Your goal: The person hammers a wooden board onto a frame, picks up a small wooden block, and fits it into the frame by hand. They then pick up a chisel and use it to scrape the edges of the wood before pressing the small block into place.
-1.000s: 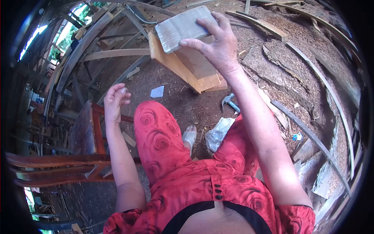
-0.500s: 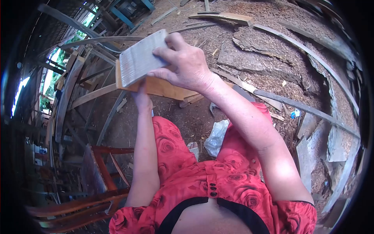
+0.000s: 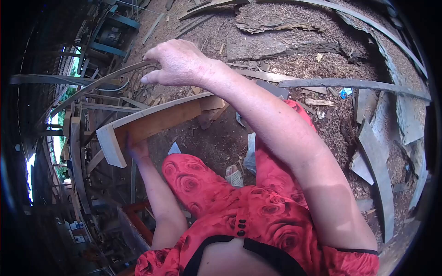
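Observation:
A curved wooden piece (image 3: 161, 120) with a pale end board (image 3: 111, 146) is held out in front of my knees. Its long edge bows upward and its inner face is orange-brown. My left hand (image 3: 138, 148) grips it from below near the end board, with the fingers partly in shadow. Above the piece, apart from it, hangs my right hand (image 3: 177, 63). Its thumb and forefinger point left with a gap between them, and I see nothing held there; the other fingers are partly hidden.
A reddish-brown wooden chair (image 3: 137, 224) stands at lower left. Wooden slats and frames crowd the left side, with a blue machine stand (image 3: 113, 34) behind. Bark slabs and a long grey plank (image 3: 354, 83) lie on chip-covered ground at right. A white plastic bag (image 3: 250, 154) is between my legs.
My right hand has come off the grey ribbed board face and moved left. That face no longer shows toward me. The wooden piece is lower, tilted, with its curved edge and inner side visible.

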`<state>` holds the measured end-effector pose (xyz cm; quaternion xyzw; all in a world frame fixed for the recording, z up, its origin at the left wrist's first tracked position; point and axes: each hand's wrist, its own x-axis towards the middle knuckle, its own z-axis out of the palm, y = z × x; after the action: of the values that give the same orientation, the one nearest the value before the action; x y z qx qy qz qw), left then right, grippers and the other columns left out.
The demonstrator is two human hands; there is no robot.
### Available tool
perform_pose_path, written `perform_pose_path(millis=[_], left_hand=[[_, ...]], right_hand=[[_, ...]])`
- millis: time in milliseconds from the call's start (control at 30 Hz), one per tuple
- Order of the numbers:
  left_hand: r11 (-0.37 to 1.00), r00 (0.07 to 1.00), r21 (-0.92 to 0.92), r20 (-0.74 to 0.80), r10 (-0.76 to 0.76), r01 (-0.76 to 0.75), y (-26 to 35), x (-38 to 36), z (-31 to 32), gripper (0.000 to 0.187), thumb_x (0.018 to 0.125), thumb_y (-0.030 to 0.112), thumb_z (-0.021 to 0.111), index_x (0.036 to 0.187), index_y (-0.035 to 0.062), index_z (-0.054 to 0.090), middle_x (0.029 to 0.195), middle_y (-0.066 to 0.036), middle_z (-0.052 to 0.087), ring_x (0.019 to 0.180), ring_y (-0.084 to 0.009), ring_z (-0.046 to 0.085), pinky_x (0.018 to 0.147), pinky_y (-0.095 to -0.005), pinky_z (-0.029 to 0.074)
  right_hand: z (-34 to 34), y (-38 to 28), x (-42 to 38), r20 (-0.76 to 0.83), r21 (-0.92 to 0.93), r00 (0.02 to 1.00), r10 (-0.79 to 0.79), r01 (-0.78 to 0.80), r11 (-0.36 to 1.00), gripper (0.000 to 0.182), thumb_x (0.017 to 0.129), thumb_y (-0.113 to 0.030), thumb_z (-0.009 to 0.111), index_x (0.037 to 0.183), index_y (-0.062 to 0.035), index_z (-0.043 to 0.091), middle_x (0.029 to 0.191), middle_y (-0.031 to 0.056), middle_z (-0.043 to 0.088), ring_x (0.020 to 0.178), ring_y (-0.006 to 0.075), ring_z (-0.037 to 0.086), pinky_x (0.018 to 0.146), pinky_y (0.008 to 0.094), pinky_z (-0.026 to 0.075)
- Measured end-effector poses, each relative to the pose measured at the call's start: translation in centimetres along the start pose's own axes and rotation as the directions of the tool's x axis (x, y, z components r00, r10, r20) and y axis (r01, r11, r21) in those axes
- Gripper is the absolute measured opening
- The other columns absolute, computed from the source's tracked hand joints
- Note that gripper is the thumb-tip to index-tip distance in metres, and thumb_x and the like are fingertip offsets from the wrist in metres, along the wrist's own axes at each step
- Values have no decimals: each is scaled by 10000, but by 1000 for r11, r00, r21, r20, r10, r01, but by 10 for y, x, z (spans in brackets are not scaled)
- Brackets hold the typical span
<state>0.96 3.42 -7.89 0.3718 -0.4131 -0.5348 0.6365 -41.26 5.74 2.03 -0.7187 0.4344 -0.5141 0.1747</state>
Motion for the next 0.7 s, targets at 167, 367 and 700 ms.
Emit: perform_pose_path(millis=[167,367,700], left_hand=[[997,996,-62,-77,-55,50,2,-1,-1,603,795,224,659,1320,36,430,1325,-143,477,1255,-315,417,1054,-513,293],[997,989,-70,-144,-38,28,0,3,0,630,778,316,683,1312,73,451,1330,-120,479,1256,-311,417,1047,-516,304],[996,979,54,-187,75,-66,4,2,17,651,777,403,679,1308,97,460,1323,-93,490,1247,-284,432,1039,-493,327]], right_hand=[[2,-2,-3,120,40,992,-32,27,999,498,734,-389,697,1067,-22,649,953,205,661,956,337,628,857,430,481],[6,2,-1,275,-27,961,34,-28,999,459,727,-346,702,1072,-46,654,982,194,661,980,329,621,868,414,479],[56,12,-5,538,-69,841,53,-19,997,710,705,-321,739,1338,-159,462,1150,148,612,1109,294,562,938,387,448]])
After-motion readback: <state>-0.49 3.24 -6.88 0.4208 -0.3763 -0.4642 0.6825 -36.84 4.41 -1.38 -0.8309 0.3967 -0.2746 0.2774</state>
